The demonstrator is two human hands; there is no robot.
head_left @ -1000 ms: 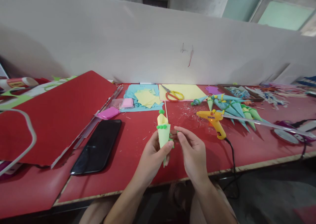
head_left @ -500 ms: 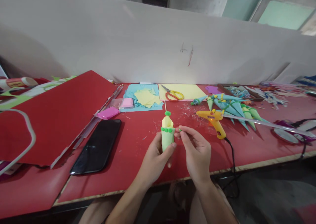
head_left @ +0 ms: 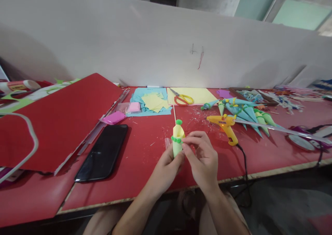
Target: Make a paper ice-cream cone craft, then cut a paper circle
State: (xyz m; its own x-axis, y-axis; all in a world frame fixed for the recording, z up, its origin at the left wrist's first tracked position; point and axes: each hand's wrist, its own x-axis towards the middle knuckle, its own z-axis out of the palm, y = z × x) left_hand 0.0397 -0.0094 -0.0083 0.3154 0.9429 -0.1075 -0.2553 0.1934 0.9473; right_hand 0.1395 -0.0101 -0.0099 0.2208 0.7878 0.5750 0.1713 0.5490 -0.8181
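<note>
My left hand [head_left: 167, 167] is wrapped around a pale green paper cone [head_left: 177, 149], held nearly upright above the red table. Several bright green clay balls [head_left: 176, 139] sit in a row along the cone's rim. Yellow paper [head_left: 178, 131] stands up out of it, and a larger green clay piece [head_left: 178, 122] shows at the top in front of a thin stick [head_left: 174, 114]. At the right side of the rim, my right hand [head_left: 201, 155] presses with thumb and index finger pinched; the small green clay ball between them is mostly hidden.
A yellow glue gun [head_left: 224, 122] with a clear glue stick lies to the right, its cord over the edge. Behind it are several finished paper cones [head_left: 249, 114]. Scissors [head_left: 184, 98] rest on paper sheets. A black phone [head_left: 102, 153] and pink clay packets [head_left: 114, 118] lie left.
My right hand has moved left, bringing the small green ball from beside the cone against its rim. The cone has shifted slightly right and tilted.
</note>
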